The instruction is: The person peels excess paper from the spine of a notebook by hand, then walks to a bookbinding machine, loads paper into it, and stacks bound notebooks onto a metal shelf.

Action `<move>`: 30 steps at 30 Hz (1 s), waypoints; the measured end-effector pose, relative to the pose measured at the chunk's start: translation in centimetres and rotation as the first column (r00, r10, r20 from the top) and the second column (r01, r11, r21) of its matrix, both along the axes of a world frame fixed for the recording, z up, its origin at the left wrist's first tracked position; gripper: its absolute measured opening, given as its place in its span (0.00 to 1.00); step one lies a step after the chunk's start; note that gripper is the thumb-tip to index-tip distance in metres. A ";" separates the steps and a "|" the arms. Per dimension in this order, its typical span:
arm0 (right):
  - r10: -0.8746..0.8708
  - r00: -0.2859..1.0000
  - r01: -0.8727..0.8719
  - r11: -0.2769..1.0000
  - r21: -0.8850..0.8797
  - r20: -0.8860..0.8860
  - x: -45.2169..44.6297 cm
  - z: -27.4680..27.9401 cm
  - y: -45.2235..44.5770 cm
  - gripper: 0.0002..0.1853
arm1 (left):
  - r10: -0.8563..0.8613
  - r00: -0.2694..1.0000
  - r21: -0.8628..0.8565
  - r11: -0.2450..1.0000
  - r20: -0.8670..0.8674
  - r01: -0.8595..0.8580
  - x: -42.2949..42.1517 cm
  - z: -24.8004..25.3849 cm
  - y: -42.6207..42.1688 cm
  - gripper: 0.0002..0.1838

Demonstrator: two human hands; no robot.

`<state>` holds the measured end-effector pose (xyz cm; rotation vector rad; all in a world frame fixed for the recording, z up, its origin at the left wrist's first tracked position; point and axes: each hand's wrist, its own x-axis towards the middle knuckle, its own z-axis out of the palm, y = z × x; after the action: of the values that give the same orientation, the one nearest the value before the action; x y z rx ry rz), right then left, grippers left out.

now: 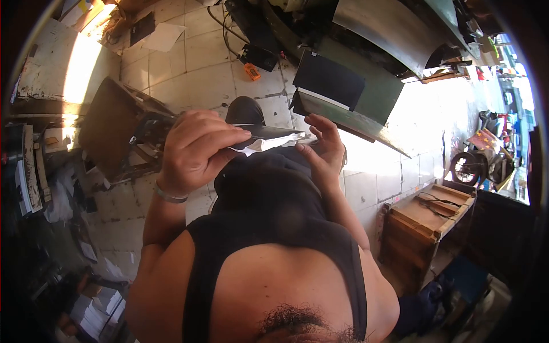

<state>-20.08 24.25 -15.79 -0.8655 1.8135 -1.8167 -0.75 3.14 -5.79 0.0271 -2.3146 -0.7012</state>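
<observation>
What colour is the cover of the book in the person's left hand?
Black: the book cover shows best in the head view.

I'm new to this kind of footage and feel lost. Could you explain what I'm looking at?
There is no machine here: a person works bare-handed. The single picture comes from a camera worn on the head, looking forward and down. The left hand grips a dark-covered book-like thing. The right hand is open at its other end; whether it touches is unclear. Beyond, a small orange object lies on the tiled floor, and a flat black piece rests on a greenish surface.
</observation>
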 end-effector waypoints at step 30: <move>0.315 0.922 -0.313 0.949 0.045 -0.227 -0.2 1.0 1.5 0.18 | -0.050 0.950 0.637 0.753 0.309 -0.167 4.4 -13.6 2.9 0.33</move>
<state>-20.24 25.75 -14.76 -1.3299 1.6927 -1.5564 3.60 6.02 -19.40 0.5720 -2.2061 -1.5461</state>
